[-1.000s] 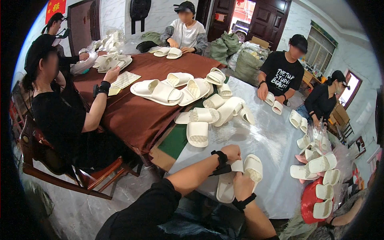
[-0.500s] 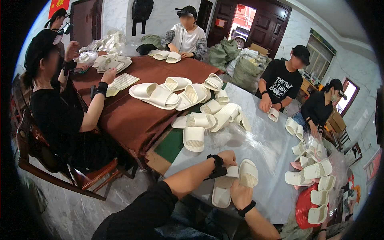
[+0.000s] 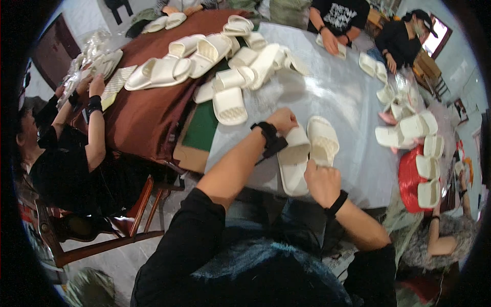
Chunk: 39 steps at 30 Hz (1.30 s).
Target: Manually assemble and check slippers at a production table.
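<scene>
Two cream slippers lie side by side before me at the near edge of the grey-covered table. The left slipper [image 3: 294,176] shows its strap on the far half; the right slipper [image 3: 324,134] shows a quilted footbed. My left hand [image 3: 283,121] is closed at the far end of the left slipper, with a black band and device on its wrist. Closed as well, my right hand [image 3: 323,183] covers the near end of the right slipper and comes up against the left one's edge. What either set of fingers pinches is hidden.
A heap of cream slippers [image 3: 230,105] spreads ahead left and onto the brown cloth [image 3: 140,120]. More slippers [image 3: 409,130] and a red bundle [image 3: 407,184] line the right edge. Co-workers sit around; one person's hand [image 3: 331,43] holds a slipper across the table.
My view has tipped downward, so the table and slippers sit higher in the picture. Both my hands stay closed at the same pair of slippers; my right hand is now nearer their close end.
</scene>
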{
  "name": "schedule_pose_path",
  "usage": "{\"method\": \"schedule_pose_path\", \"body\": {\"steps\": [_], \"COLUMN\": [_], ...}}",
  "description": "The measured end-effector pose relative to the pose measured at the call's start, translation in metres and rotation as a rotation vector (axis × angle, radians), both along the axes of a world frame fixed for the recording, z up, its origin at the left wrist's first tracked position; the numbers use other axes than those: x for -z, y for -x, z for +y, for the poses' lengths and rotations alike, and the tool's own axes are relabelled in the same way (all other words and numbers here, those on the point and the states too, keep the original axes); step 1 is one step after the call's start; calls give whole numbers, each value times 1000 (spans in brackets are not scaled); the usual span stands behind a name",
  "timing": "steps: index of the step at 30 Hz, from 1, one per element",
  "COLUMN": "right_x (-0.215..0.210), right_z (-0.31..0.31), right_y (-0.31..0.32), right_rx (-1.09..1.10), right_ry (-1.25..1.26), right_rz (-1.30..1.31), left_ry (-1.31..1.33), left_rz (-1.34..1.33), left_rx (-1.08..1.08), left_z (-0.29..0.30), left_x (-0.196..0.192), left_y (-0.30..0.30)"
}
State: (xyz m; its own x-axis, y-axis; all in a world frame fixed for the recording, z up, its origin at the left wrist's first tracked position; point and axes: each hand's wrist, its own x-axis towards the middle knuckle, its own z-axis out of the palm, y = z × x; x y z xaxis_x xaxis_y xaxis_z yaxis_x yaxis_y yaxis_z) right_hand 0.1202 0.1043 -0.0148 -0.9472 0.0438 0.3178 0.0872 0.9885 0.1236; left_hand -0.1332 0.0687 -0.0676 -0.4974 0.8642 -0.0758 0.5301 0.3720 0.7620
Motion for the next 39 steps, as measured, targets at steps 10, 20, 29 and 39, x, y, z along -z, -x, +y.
{"method": "schedule_pose_path", "body": {"steps": [10, 20, 29, 39], "right_x": [-1, -19, 16, 22], "right_z": [4, -8, 7, 4], "right_y": [-11, -31, 22, 44], "right_rx": [23, 51, 15, 6], "right_ry": [38, 225, 53, 0], "right_rz": [22, -115, 28, 31], "left_ry": [37, 51, -12, 72], "left_rz": [-11, -59, -8, -77], "left_rx": [42, -1, 16, -58], "left_z": [1, 0, -5, -2], "left_x": [-6, -10, -7, -16], "left_y": [-5, -8, -2, -7]}}
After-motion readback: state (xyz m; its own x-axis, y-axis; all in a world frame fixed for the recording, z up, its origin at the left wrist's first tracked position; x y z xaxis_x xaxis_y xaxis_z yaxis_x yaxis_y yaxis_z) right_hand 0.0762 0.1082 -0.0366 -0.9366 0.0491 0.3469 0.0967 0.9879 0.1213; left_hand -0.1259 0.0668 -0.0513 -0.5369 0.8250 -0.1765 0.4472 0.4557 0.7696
